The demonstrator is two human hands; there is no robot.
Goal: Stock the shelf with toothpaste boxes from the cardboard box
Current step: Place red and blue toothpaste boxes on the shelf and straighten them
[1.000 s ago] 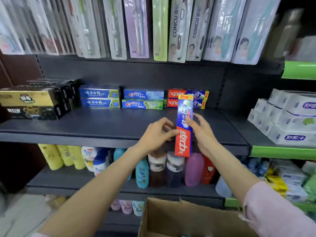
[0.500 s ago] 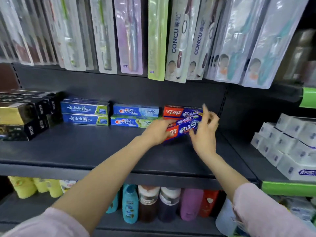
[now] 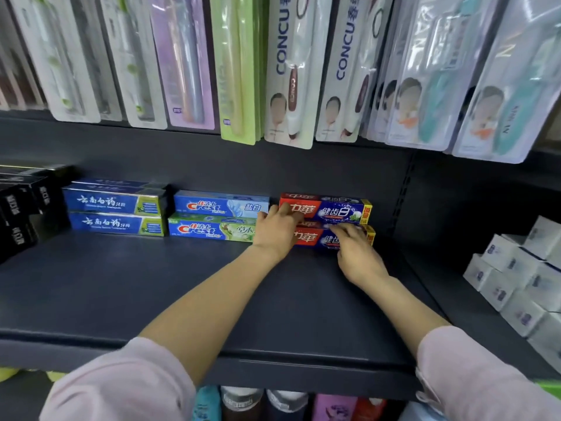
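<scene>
Now squaring a red toothpaste box (image 3: pixel 315 238) against the shelf (image 3: pixel 151 284) back, under its twin (image 3: pixel 334 209). Left hand (image 3: pixel 274 230) curled on its end, right hand (image 3: pixel 353 247) fingers spread flat along its front (cardboard box unseen). Risk: uneven shove, toppling the upper box.

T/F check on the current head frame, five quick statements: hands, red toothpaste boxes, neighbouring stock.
1. Both hands touch the red toothpaste boxes. True: the left hand and right hand rest on the red stack.
2. The red boxes stand upright. False: they lie flat, stacked lengthwise.
3. The Crest boxes sit left of the red stack. True.
4. Toothbrush packs hang above the shelf. True.
5. The cardboard box is in view. False: it does not show in this frame.
</scene>
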